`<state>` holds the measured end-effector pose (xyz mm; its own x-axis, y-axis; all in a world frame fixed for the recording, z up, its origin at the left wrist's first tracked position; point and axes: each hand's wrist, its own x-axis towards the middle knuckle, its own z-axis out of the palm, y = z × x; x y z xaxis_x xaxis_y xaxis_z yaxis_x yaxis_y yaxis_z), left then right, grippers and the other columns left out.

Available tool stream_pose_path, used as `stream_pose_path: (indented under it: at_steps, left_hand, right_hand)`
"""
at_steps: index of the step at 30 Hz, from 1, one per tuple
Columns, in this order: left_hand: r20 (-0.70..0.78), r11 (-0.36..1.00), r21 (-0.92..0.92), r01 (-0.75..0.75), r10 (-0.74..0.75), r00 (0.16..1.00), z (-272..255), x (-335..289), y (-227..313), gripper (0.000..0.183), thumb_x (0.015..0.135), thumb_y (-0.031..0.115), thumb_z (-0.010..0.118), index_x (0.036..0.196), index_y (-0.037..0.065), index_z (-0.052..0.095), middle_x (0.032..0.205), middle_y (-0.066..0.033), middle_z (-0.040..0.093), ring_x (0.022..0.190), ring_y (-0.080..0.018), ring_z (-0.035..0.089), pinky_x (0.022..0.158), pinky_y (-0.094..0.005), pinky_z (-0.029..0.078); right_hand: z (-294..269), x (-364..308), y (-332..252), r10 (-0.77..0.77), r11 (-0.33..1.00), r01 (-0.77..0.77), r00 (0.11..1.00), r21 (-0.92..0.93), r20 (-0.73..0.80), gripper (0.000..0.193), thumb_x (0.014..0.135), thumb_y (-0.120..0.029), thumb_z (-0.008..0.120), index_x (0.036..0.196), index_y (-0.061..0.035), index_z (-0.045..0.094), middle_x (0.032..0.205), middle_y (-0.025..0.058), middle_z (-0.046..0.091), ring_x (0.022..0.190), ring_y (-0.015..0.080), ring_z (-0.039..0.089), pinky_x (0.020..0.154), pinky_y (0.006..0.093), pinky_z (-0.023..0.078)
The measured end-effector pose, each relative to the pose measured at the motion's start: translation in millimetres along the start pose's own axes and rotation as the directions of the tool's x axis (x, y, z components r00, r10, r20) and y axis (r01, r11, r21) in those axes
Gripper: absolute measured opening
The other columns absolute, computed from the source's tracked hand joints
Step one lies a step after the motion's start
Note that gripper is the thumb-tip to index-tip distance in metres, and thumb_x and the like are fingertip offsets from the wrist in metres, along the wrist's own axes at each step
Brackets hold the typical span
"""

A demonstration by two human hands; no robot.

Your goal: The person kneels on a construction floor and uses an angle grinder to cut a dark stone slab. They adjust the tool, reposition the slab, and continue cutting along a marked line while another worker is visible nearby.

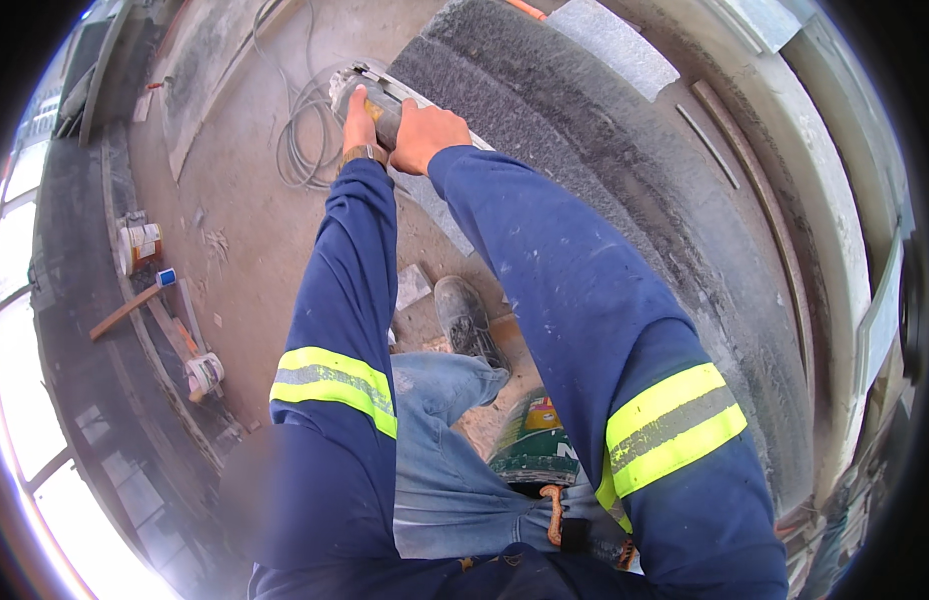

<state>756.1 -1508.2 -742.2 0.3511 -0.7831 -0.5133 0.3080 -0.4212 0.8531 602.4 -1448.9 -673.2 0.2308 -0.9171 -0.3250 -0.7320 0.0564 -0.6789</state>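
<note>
Head cam, looking down over both arms.

Both hands were on a handheld power tool (377, 98), grey body w/ an orange-yellow patch, prob. an angle grinder; disc/guard end pointed away from the person, top centre-left of view. Tool sat at the near edge of a long dark-grey ribbed slab (605, 170), touching it or just over it; couldn't tell which.

Left hand (360, 125): fingers laid along the tool's left side, thumb up toward the guard, clasping the body. Wristband at the cuff.

Right hand (428, 133): clenched round the rear of the tool, knuckles up, fingers wrapped under and out of sight.

Both sleeves dark blue w/ yellow-and-grey reflective bands near the upper arms.

Coiled cable (303, 135) lay on the dusty concrete floor (255, 240) just left of the tool; whether it fed the tool wasn't clear.

Below the arms: a bent knee in faded jeans, a dusty boot (465, 320) planted on the floor beside the slab's edge. A green bucket (533, 435) showed between knee and right arm.

Far left, along a dark kerb: a small white-and-orange tin (140, 245), a wooden stick w/ a blue end (133, 303), another small white container (205, 372). All well apart from the hands.
</note>
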Motion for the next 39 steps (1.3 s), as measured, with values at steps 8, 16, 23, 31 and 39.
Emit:
stream_pose_path:
  at_steps: [8, 16, 23, 31, 39]
  left_hand:
    - [0.073, 1.0, 0.001, -0.003, 0.003, 0.997, -2, 6, 5, 0.06, 0.088, 0.048, 0.063, 0.122, -0.001, 0.058, 0.112, -0.0131, 0.065, 0.097, -0.0268, 0.065, 0.088, -0.0401, 0.051]
    - [0.039, 0.999, -0.014, 0.039, -0.038, 0.998, 8, -9, 3, 0.057, 0.089, 0.047, 0.062, 0.121, 0.0, 0.058, 0.11, -0.0133, 0.065, 0.094, -0.0278, 0.066, 0.086, -0.0412, 0.052]
    - [0.056, 0.999, -0.009, 0.051, -0.051, 0.997, 7, -20, 8, 0.053, 0.091, 0.047, 0.06, 0.12, 0.002, 0.058, 0.109, -0.0113, 0.066, 0.093, -0.0274, 0.067, 0.085, -0.0433, 0.053]
    - [0.077, 0.995, -0.035, 0.094, -0.091, 0.993, 3, -15, 3, 0.055, 0.091, 0.048, 0.06, 0.12, 0.002, 0.058, 0.109, -0.0114, 0.066, 0.094, -0.0288, 0.067, 0.086, -0.0432, 0.053]
    - [0.061, 0.996, 0.018, 0.085, -0.086, 0.994, 7, -18, 1, 0.066, 0.088, 0.057, 0.059, 0.127, 0.004, 0.055, 0.117, -0.0169, 0.066, 0.102, -0.0352, 0.065, 0.094, -0.0503, 0.049]
  right_hand:
    - [3, 6, -3, 0.022, 1.0, -0.022, 1.0, 0.003, 0.002, 0.062, 0.073, -0.028, 0.072, 0.126, -0.0014, 0.053, 0.109, 0.0199, 0.069, 0.102, 0.0348, 0.068, 0.09, 0.0414, 0.054]
    - [1, 2, 1, 0.023, 1.0, -0.023, 1.0, -0.012, 0.009, 0.062, 0.073, -0.027, 0.072, 0.126, -0.001, 0.053, 0.109, 0.0201, 0.069, 0.102, 0.0345, 0.068, 0.089, 0.0409, 0.054]
    - [-3, -5, 0, 0.007, 1.0, -0.007, 1.0, 0.0, -0.001, 0.058, 0.073, -0.025, 0.071, 0.123, -0.0004, 0.054, 0.108, 0.0202, 0.069, 0.102, 0.0349, 0.068, 0.089, 0.0411, 0.054]
    - [-8, -12, 1, -0.005, 1.0, 0.004, 1.0, 0.016, 0.011, 0.056, 0.073, -0.024, 0.071, 0.122, -0.0001, 0.054, 0.107, 0.0203, 0.07, 0.101, 0.0348, 0.068, 0.088, 0.0417, 0.054]
    - [-6, -11, 4, 0.008, 1.0, -0.008, 1.0, 0.026, -0.006, 0.057, 0.073, -0.024, 0.071, 0.122, -0.0005, 0.054, 0.106, 0.0204, 0.07, 0.102, 0.0355, 0.068, 0.088, 0.0425, 0.054]
